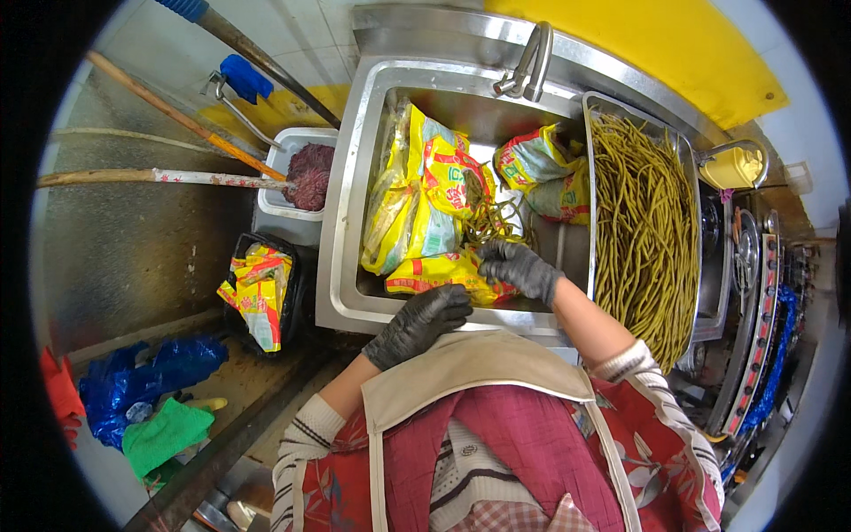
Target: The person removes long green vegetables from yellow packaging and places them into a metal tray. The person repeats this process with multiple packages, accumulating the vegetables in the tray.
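Observation:
My left hand [420,326], in a black glove, is at the sink's front rim with its fingers together, beside a yellow plastic packet [425,274]. Over the right end of that packet is my right hand [522,269], also black-gloved, its fingers curled. What its fingertips hold is hidden. Just beyond it, olive-green pickled long beans [492,225] spill from the open end of another yellow packet [453,174]. More yellow packets [535,158] lie in the steel sink [342,253]. On the right, a metal tray [589,199] holds a heap of long beans [645,233].
A steel faucet [540,63] rises behind the sink. To the left stand a white bucket [272,199] with a mop head [309,176] and a black bin [296,266] holding yellow wrappers [262,292]. A yellow container [731,167] stands beyond the tray.

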### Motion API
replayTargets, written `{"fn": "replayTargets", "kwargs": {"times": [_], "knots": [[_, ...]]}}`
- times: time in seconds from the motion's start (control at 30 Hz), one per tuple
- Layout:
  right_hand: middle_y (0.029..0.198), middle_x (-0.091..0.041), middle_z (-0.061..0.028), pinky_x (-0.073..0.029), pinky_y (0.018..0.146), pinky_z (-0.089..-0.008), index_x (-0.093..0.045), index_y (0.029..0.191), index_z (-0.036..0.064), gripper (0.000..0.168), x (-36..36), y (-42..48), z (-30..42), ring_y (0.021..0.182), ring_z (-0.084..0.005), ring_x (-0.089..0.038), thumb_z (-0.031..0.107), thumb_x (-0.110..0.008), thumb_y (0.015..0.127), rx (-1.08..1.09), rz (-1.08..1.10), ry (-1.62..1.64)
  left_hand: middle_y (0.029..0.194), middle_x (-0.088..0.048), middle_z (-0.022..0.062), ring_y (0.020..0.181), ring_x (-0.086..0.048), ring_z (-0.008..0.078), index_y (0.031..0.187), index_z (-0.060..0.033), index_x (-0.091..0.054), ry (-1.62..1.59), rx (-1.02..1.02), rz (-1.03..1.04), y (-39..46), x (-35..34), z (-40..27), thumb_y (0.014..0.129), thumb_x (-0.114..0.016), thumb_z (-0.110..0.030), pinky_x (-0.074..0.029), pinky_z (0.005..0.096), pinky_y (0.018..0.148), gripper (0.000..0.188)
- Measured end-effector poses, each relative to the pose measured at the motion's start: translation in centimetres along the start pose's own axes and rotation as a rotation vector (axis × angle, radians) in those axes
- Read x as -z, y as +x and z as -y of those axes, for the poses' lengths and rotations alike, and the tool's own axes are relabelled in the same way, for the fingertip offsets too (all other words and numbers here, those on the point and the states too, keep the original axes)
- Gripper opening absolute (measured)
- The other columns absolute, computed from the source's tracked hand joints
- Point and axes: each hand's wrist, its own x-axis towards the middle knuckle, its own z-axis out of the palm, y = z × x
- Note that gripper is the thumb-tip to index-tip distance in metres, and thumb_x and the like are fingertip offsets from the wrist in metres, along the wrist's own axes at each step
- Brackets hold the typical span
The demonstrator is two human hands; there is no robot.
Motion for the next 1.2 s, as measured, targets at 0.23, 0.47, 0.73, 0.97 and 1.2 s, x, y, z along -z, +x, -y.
{"fn": "replayTargets", "kwargs": {"times": [0.23, 0.47, 0.73, 0.97, 1.2], "knots": [[0.095, -0.063, -0.0102, -0.047, 0.082, -0.0306, -0.059, 0.107, 0.008, 0.025, -2.1, -4.9, 2.8, 0.087, -0.0195, -0.06, 0.017, -0.064, 0.084, 0.292, 0.319, -0.786, 0.094, -0.061, 0.0086, 0.087, -0.058, 0.0189, 0.114, -0.0028, -0.053, -0.323, -0.087, -0.129, 3.0, -0.8, -2.8, 0.088, -0.059, -0.021, -0.049, 0.0361, 0.08, 0.033], [0.096, -0.065, -0.0177, -0.047, 0.079, -0.0394, -0.063, 0.101, 0.003, 0.035, 1.5, 8.4, -2.9, 0.089, -0.0321, -0.062, 0.032, -0.058, 0.083, 0.061, -0.22, -0.564, 0.077, -0.06, 0.0031, 0.061, -0.052, 0.008, 0.12, -0.0148, -0.055, -0.036, -0.22, -0.278, 1.1, 1.6, -6.1, 0.091, -0.053, -0.024, -0.042, 0.0225, 0.055, 0.031], [0.089, -0.061, -0.0225, -0.047, 0.076, -0.0448, -0.059, 0.101, 0.005, 0.033, -2.1, 10.3, -4.3, 0.086, -0.0395, -0.059, 0.028, -0.057, 0.078, 0.344, -0.219, -0.658, 0.098, -0.064, 0.0091, 0.087, -0.063, 0.0197, 0.117, 0.0023, -0.054, 0.492, -0.491, -0.237, 2.8, 3.9, -7.6, 0.094, -0.05, -0.029, -0.05, 0.0305, 0.081, 0.039], [0.072, -0.058, -0.017, -0.046, 0.064, -0.0438, -0.056, 0.089, 0.006, 0.014, -1.2, 0.0, 6.9, 0.07, -0.0359, -0.059, 0.017, -0.058, 0.08, 0.41, 0.056, -0.803, 0.114, -0.058, 0.0119, 0.103, -0.057, 0.0213, 0.119, 0.004, -0.051, 0.896, -0.49, -0.006, 7.1, 2.0, -6.7, 0.093, -0.044, -0.008, -0.041, 0.0319, 0.095, 0.029], [0.074, -0.062, -0.0108, -0.049, 0.069, -0.0308, -0.062, 0.097, 0.003, 0.029, 1.9, 1.7, 6.4, 0.068, -0.0202, -0.06, 0.028, -0.065, 0.081, 0.228, 0.138, -0.435, 0.089, -0.058, 0.0061, 0.07, -0.057, 0.0113, 0.116, 0.0001, -0.053, 0.977, -0.242, -0.115, 5.5, -0.5, -7.5, 0.093, -0.049, -0.015, -0.047, 0.026, 0.061, 0.028]]}}
